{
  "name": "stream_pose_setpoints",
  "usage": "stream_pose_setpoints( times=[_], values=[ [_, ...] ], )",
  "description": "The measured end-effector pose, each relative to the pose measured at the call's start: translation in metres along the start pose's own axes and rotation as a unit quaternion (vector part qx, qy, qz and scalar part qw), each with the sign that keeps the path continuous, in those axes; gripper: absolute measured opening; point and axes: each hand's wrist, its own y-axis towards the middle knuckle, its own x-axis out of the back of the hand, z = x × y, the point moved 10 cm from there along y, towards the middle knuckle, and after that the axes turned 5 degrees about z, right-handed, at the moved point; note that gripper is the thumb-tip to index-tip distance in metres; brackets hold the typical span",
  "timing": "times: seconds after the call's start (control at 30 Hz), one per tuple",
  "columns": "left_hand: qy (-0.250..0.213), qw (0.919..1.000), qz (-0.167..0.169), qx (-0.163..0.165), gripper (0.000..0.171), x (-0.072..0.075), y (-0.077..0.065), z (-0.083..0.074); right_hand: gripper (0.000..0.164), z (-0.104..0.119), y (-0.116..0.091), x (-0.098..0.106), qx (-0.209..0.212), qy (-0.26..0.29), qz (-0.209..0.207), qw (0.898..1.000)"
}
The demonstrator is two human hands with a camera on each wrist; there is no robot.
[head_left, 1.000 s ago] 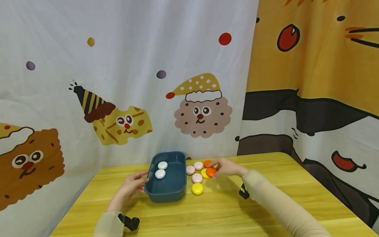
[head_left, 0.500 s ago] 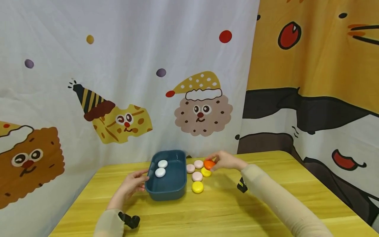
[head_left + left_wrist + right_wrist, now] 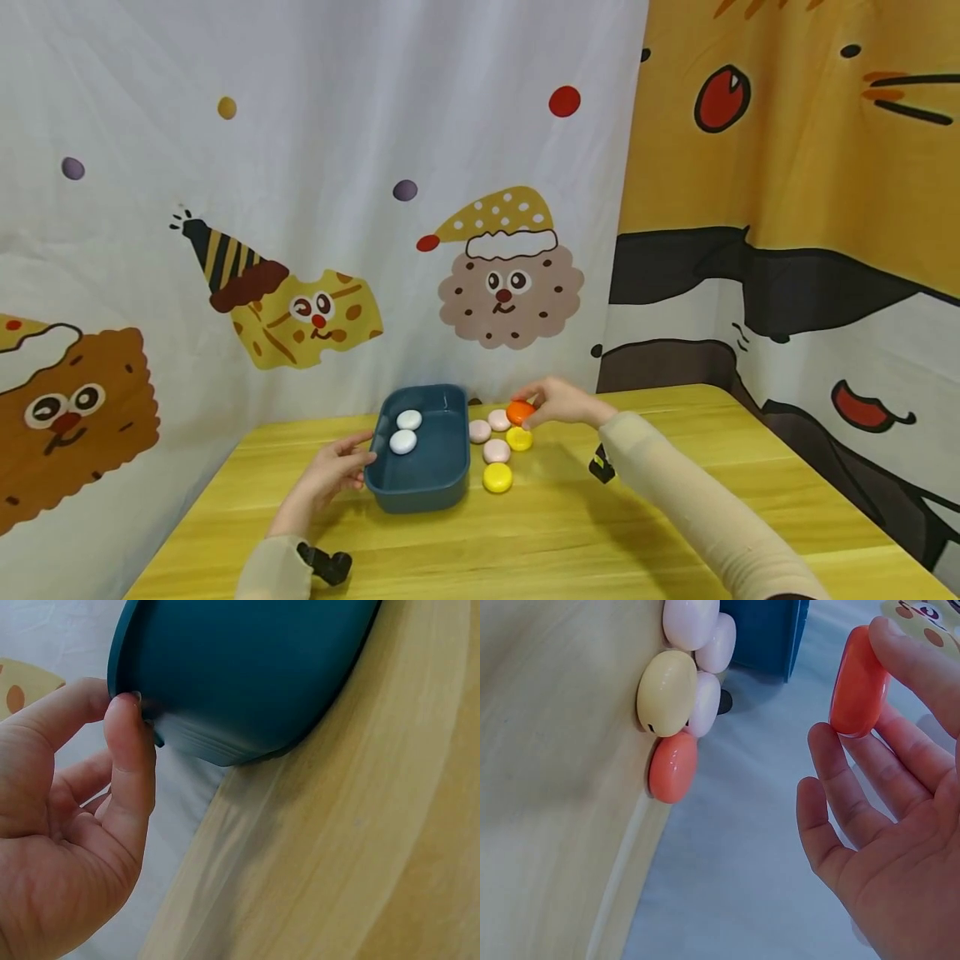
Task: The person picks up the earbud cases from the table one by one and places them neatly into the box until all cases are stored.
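Observation:
My left hand [image 3: 330,473] pinches the left rim of a dark blue rectangular bin [image 3: 422,500] between thumb and fingers, clearly seen in the left wrist view. Two glossy white discs [image 3: 402,442] lie inside the bin. My right hand [image 3: 568,402] pinches a smooth orange disc [image 3: 861,682] by its edges, above the table. Below it, a second orange disc [image 3: 673,767] rests on the tabletop beside a yellow disc [image 3: 666,694]; the head view hides this second one behind the held disc.
Pale pink discs [image 3: 497,451] and another yellow disc [image 3: 497,477] lie right of the bin on the wood-grain table [image 3: 420,558]. A curtain with cartoon prints [image 3: 510,292] hangs right behind the table's back edge.
My right hand has moved left and toward the back, carrying the orange disc over the other orange one and off the yellow one in the head view. The left hand stays on the bin.

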Motion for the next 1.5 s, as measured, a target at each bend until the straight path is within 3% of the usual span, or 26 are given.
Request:
stream_pose_setpoints(
  times=[0.5,1.5],
  values=[
    [-0.005,1.0,0.003,-0.002,0.057,0.0,0.0,-0.001,0.048,0.014,0.008,0.004,-0.008,-0.019,-0.002,1.0],
    [0.001,0.9999,0.01,-0.009,0.057,0.002,0.002,0.0,0.048,0.023,0.047,-0.026,-0.002,-0.011,0.016,1.0]
  ],
)
